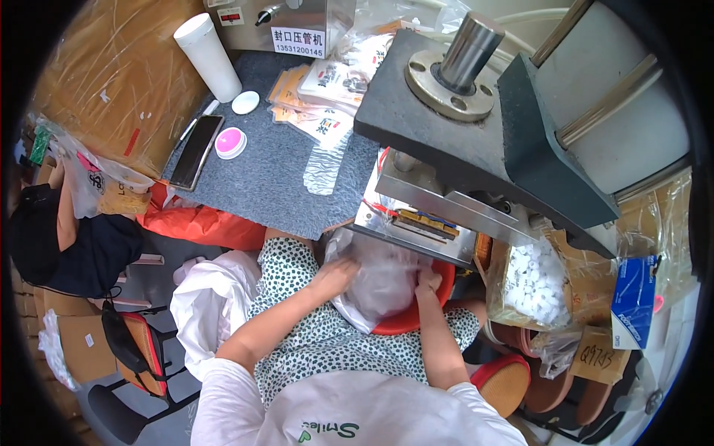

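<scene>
A red basin (pixel 390 324) sits at my lap, with a clear plastic bag (pixel 383 279) lying over and inside it. My left hand (pixel 338 276) is at the bag's left side, its fingers closed on the crumpled plastic. At the basin's right side, my right hand (pixel 429 280) is curled against the bag's edge; what its fingers hold is partly hidden. Just above both hands juts the metal bed of a press machine (pixel 420 234), with a brass-coloured strip on it. The contents of the bag are too blurred to make out.
On the grey mat (pixel 275 197) lie a phone (pixel 197 152), a pink-topped round jar (pixel 230 143), a white bottle (pixel 207 58) and printed pouches (pixel 327 85). To the right stands a box of small white pieces (pixel 537 286). Another person (pixel 67 230) sits at far left.
</scene>
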Action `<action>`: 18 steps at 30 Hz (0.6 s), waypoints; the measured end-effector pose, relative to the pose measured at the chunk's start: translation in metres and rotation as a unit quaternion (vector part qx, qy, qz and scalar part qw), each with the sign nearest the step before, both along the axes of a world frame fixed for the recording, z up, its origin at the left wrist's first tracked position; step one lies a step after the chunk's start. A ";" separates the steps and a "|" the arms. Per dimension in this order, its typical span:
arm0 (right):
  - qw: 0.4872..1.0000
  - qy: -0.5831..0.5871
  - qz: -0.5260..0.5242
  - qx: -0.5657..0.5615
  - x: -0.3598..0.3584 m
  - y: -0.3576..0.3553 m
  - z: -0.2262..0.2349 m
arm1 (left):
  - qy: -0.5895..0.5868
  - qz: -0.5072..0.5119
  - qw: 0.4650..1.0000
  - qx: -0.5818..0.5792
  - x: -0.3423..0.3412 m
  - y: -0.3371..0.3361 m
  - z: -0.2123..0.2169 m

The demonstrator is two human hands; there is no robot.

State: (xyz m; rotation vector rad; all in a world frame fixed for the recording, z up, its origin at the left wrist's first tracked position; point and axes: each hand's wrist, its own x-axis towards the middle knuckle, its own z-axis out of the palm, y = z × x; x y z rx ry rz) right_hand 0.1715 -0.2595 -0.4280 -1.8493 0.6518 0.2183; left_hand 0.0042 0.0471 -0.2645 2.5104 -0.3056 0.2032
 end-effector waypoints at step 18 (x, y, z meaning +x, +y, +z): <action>0.938 -0.049 0.330 0.097 -0.033 0.089 0.143 | 0.067 -0.013 0.980 -0.186 0.059 -0.065 -0.041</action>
